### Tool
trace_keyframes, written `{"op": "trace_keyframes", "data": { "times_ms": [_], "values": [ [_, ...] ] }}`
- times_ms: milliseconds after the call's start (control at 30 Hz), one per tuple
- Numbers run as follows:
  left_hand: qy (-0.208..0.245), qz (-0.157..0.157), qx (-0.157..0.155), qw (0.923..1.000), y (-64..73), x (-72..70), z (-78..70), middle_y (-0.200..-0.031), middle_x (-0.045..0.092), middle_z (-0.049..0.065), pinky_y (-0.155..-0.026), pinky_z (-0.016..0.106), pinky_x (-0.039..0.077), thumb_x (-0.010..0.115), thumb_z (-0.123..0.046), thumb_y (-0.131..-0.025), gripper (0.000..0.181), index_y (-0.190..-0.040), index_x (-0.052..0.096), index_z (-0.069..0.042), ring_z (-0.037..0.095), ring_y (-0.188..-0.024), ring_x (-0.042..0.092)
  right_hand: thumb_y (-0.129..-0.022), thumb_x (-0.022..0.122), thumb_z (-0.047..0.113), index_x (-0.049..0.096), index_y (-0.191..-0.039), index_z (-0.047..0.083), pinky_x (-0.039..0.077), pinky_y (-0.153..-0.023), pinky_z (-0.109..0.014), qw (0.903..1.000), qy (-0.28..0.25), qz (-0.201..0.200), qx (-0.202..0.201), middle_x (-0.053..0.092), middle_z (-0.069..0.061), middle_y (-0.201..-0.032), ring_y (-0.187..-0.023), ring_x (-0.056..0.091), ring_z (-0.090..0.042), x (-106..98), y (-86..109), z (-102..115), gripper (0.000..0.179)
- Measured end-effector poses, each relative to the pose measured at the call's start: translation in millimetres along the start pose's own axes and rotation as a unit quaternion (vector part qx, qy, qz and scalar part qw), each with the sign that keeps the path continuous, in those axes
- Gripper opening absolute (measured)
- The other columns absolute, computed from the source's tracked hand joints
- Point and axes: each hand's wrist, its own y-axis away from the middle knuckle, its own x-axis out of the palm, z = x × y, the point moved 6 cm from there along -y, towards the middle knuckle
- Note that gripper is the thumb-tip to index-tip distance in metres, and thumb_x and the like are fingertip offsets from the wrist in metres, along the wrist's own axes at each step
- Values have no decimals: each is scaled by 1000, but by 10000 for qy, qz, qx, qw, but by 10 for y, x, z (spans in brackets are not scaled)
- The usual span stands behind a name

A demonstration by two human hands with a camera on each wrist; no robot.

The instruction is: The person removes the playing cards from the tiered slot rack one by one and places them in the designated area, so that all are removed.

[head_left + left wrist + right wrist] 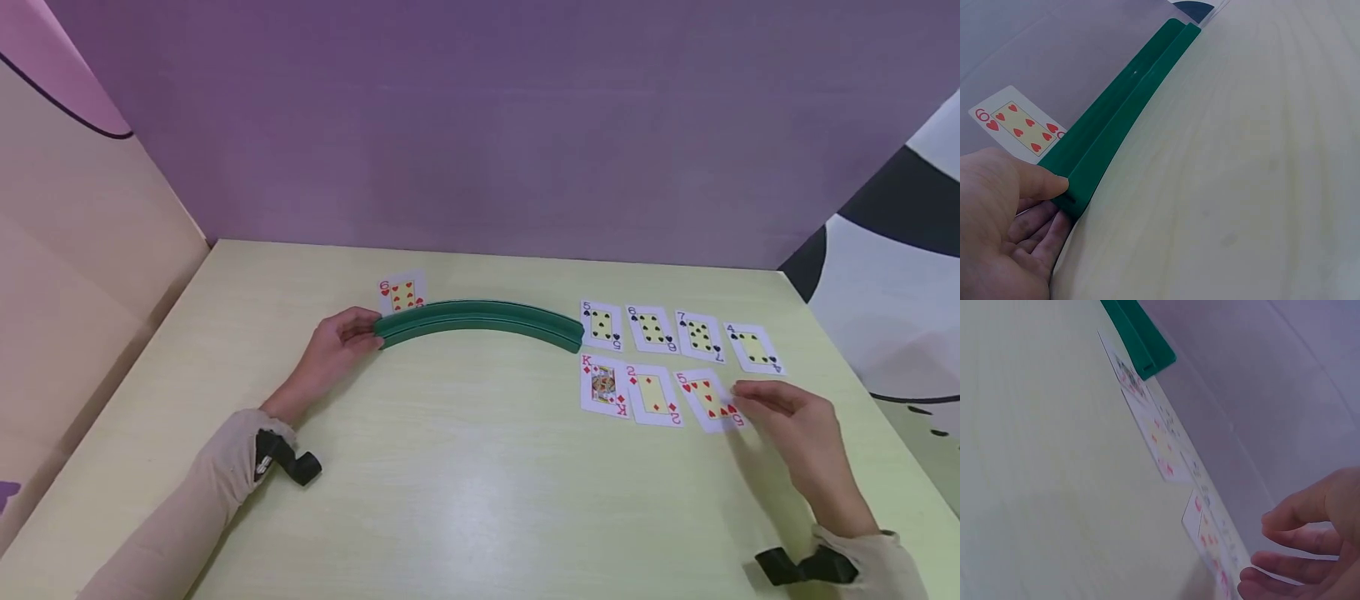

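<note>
My left hand [333, 346] pinches the left end of a green curved card holder [480, 315], thumb on its near side in the left wrist view. A six of hearts [1022, 124] rises behind the holder's left end, its lower edge hidden; it seems to stand in the slot. Beside the lower right corner of a five of hearts [705, 396], my right hand [798, 429] has its fingers loosely bent. The right wrist view shows a gap between thumb and fingers, with nothing held. Left of that five lie a two of diamonds [651, 392] and a king of diamonds [600, 379].
Behind the red cards, a row of spades holds a five [603, 325], a six [651, 329], a seven [699, 335] and a four [753, 348]. The holder's right end touches or overhangs the five of spades. A purple wall [487, 125] borders the table [465, 483].
</note>
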Motion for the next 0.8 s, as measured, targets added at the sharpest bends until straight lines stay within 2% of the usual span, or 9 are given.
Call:
{"op": "trace_keyframes", "data": {
  "times_ms": [100,200,300,400,467,533,800],
  "values": [
    [-42,0,44,10000,3,11,7,-124,62,25,-89,15,54,66,6,-92,36,-127,57,7,29,-110,61,-98,65,33,64,-126,-1,42,-71,-6,9998,152,-50,-140,59,32,-100,-95,48,16,13,48,109,44],
    [-57,21,65,10000,8,33,16,-123,62,24,-88,15,54,66,5,-92,36,-127,58,6,26,-109,61,-98,64,32,67,-122,2,41,-69,-10,9978,432,-172,-473,59,31,-101,-97,45,17,16,106,254,38],
    [-27,27,41,10000,18,43,33,-124,63,23,-88,15,54,67,4,-92,36,-127,58,5,26,-109,61,-97,65,29,70,-118,3,43,-65,-13,9938,704,-234,-823,60,30,-99,-92,45,22,24,138,407,34],
    [11,-4,-12,10000,24,30,42,-124,63,23,-89,16,55,67,4,-91,36,-127,58,5,28,-112,61,-98,65,28,70,-118,4,45,-62,-10,9892,921,-199,-1121,71,8,-105,-84,47,25,42,136,570,32],
    [7,-26,-51,10000,23,11,49,-124,63,22,-89,17,55,67,4,-91,36,-126,58,5,29,-113,61,-98,64,27,70,-119,5,45,-64,-8,9865,986,-167,-1298,71,-9,-113,-83,47,26,54,122,690,31],
    [7,-35,-73,10000,23,-6,52,-124,62,22,-90,17,55,67,4,-91,37,-127,58,5,31,-113,60,-98,63,28,69,-119,6,44,-66,-5,9840,1021,-164,-1452,67,-21,-121,-84,46,27,64,106,824,31],
    [-8,-79,-29,10000,30,-11,39,-125,62,24,-91,17,55,66,5,-92,36,-127,57,6,31,-113,60,-98,63,24,70,-117,10,45,-80,1,9771,628,-124,-2031,65,-13,-125,-98,51,18,233,60,1423,25]
  ]
}}
